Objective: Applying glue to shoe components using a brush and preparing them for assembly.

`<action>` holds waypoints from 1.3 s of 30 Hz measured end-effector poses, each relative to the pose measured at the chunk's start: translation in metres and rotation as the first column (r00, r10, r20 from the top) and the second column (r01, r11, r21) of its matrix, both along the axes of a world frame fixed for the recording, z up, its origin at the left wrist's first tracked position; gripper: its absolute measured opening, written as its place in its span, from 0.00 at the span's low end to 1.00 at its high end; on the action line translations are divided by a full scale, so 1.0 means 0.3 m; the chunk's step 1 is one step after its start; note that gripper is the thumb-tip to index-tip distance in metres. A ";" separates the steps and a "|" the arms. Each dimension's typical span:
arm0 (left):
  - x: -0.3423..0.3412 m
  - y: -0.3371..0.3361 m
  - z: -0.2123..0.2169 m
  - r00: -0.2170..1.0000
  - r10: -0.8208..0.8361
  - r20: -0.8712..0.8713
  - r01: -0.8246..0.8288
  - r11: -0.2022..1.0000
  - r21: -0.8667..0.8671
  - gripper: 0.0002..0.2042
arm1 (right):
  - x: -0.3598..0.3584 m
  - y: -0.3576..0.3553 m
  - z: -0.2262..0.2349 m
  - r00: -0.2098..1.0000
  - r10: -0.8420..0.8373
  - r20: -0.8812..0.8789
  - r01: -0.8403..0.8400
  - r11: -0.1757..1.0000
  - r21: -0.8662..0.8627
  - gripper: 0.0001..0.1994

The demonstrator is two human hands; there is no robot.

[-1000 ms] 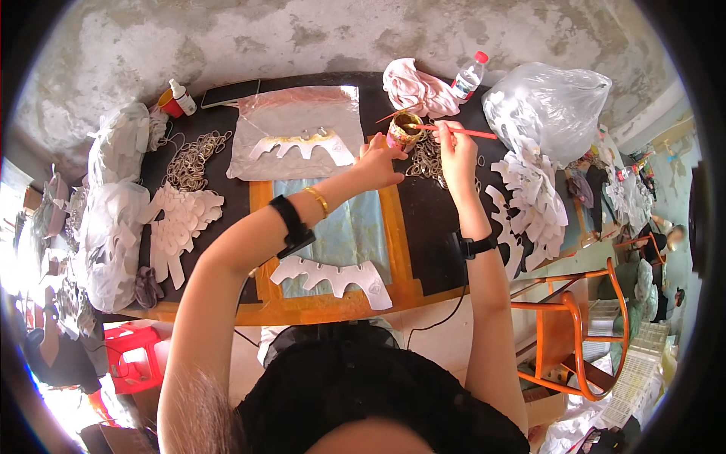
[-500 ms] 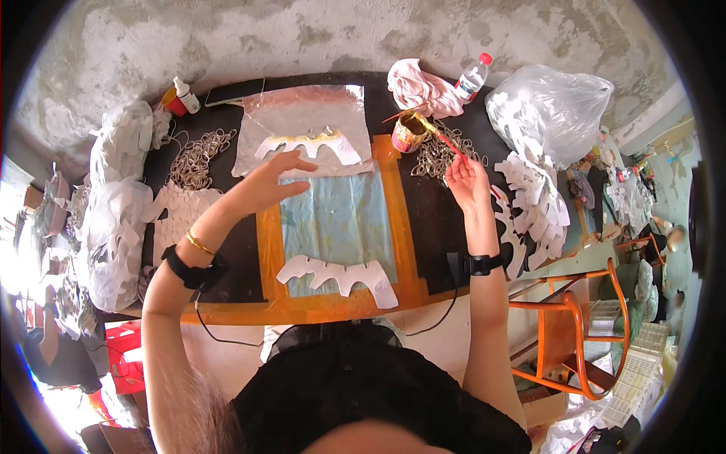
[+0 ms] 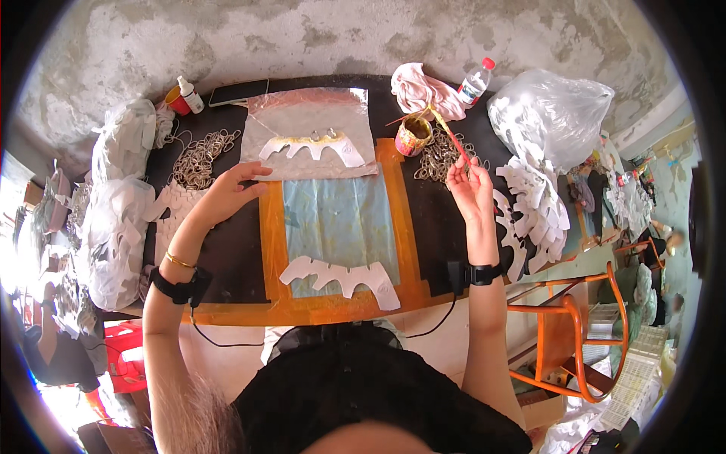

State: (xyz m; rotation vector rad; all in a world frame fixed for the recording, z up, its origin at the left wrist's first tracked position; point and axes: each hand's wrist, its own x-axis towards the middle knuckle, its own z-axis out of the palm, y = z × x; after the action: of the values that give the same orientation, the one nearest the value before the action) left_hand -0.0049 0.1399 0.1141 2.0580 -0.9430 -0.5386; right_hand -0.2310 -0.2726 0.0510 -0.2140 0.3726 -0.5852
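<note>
A thin brush [image 3: 460, 147] with a red handle and yellow-smeared end is pinched in my right hand [image 3: 470, 195]. Its tip is up by the rim of a small glue-stained pot [image 3: 412, 142]. My left hand [image 3: 233, 195] hovers with fingers apart over the black table, left of the taped area, holding nothing. On the silver foil sheet [image 3: 310, 110] lies a white toothed cut-out [image 3: 346, 153], its far edge yellowish, with a couple of metal rings at that edge. A second white cut-out [image 3: 344, 278] rests across the near edge of the blue sheet [image 3: 340, 216].
Heaps of metal rings lie left [image 3: 198, 160] and right [image 3: 437, 165]. White cut-outs [image 3: 541, 200] are piled at the right beside a clear plastic bag [image 3: 556, 113]. A pink cloth [image 3: 423, 89] and a bottle [image 3: 474, 82] stand behind. An orange chair [image 3: 578, 333] is at the right.
My left hand has moved left, away from the foil's near edge. The brush tip has shifted from over the pot's mouth up and slightly right; my right hand has turned a little more palm-up.
</note>
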 end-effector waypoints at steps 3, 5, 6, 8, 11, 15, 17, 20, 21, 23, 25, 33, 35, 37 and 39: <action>0.001 -0.020 -0.006 0.991 0.013 0.133 -0.011 1.000 -0.016 0.16 | -0.009 -0.006 0.001 0.999 -0.001 0.037 0.002 1.000 -0.021 0.12; 0.013 -0.035 -0.033 0.972 -0.006 0.236 0.014 0.999 -0.032 0.14 | -0.010 -0.003 0.014 0.998 0.012 0.058 -0.010 1.000 -0.028 0.13; 0.031 -0.048 -0.059 0.963 -0.064 0.263 0.066 0.998 0.000 0.13 | -0.014 -0.003 0.018 0.998 0.005 0.056 -0.003 1.000 -0.030 0.13; 0.055 -0.063 -0.116 0.949 -0.115 0.294 0.111 0.993 0.030 0.13 | -0.013 0.008 0.029 0.998 0.008 0.067 -0.005 0.999 -0.038 0.14; 0.088 -0.099 -0.163 0.882 -0.202 0.425 0.188 0.979 0.074 0.12 | 0.002 0.021 0.076 0.998 -0.003 0.062 0.005 0.999 -0.041 0.13; 0.083 -0.133 -0.171 0.885 -0.226 0.407 0.206 0.974 0.093 0.13 | -0.001 0.006 0.089 0.995 0.061 0.078 -0.048 0.987 -0.153 0.10; 0.088 -0.143 -0.176 0.871 -0.238 0.430 0.215 0.971 0.102 0.13 | 0.001 -0.013 0.084 0.998 0.049 0.047 -0.046 0.996 -0.079 0.09; 0.087 -0.136 -0.181 0.865 -0.241 0.440 0.224 0.970 0.092 0.13 | 0.018 -0.007 0.087 0.997 0.067 0.050 -0.064 0.996 -0.054 0.08; 0.088 -0.140 -0.176 0.872 -0.246 0.424 0.226 0.969 0.096 0.13 | 0.020 -0.008 0.088 0.994 0.076 0.072 -0.073 0.996 -0.049 0.07; 0.087 -0.137 -0.179 0.878 -0.254 0.405 0.233 0.967 0.102 0.13 | 0.012 0.007 0.088 0.995 0.064 0.071 -0.063 0.998 -0.014 0.08; 0.104 -0.133 -0.177 0.871 -0.265 0.413 0.238 0.964 0.116 0.13 | 0.019 0.013 0.097 0.987 0.091 0.134 -0.092 0.996 0.002 0.08; 0.096 -0.131 -0.158 0.890 -0.215 0.403 0.198 0.977 0.083 0.12 | 0.001 0.066 0.163 0.997 -0.023 0.072 0.041 0.966 -0.255 0.14; 0.100 -0.137 -0.159 0.883 -0.205 0.423 0.196 0.978 0.066 0.11 | 0.003 0.107 0.194 0.984 -0.180 -0.003 0.156 0.861 -0.484 0.16; 0.112 -0.151 -0.174 0.835 -0.203 0.512 0.186 0.979 0.086 0.13 | -0.008 0.113 0.192 0.981 -0.194 0.028 0.172 0.779 -0.603 0.15; 0.112 -0.157 -0.197 0.808 -0.196 0.555 0.183 0.980 0.079 0.13 | -0.006 0.135 0.199 0.925 -0.379 0.038 0.165 0.308 -0.937 0.12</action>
State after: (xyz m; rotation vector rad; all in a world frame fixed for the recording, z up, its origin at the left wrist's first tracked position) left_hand 0.0287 0.0929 0.0548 2.1974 -1.5025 -0.0207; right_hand -0.2328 -0.2322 0.1108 -1.3927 0.2100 -1.1030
